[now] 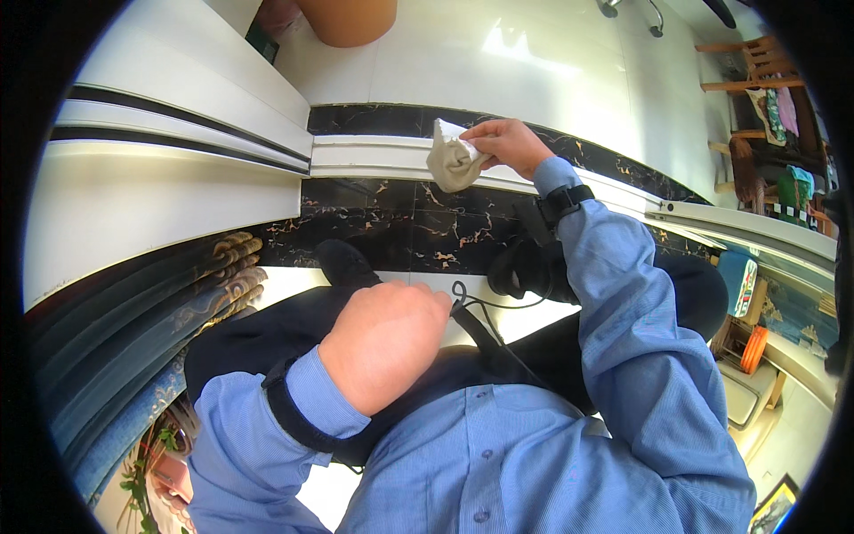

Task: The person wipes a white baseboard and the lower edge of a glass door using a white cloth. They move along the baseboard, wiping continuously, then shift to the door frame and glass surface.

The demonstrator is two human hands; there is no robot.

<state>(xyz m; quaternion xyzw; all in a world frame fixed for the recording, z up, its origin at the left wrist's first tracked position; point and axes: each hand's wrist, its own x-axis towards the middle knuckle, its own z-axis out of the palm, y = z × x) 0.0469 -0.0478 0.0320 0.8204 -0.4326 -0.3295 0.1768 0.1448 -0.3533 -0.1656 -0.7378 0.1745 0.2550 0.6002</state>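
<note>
My right hand (512,144) pinches a crumpled off-white cloth (455,160) between thumb and fingers. The cloth hangs over a white sliding-door track (363,157), which runs between bands of black marble tile (437,230). My left hand (389,337) is curled into a fist, back upward, above my lap. Its fingers and palm are hidden, so I cannot tell whether it holds anything. Close by its knuckles, a thin dark cable (497,304) loops between my knees. My dark shoes (343,260) rest near the tile's edge.
White door panels (187,133) stand at left, above a gathered blue patterned curtain (153,327). Beyond the track are a terracotta-coloured pot (350,20) and a pale tiled floor (447,67). A wooden rack (754,85) with cloths stands at the far right. An orange round object (754,350) lies near my right knee.
</note>
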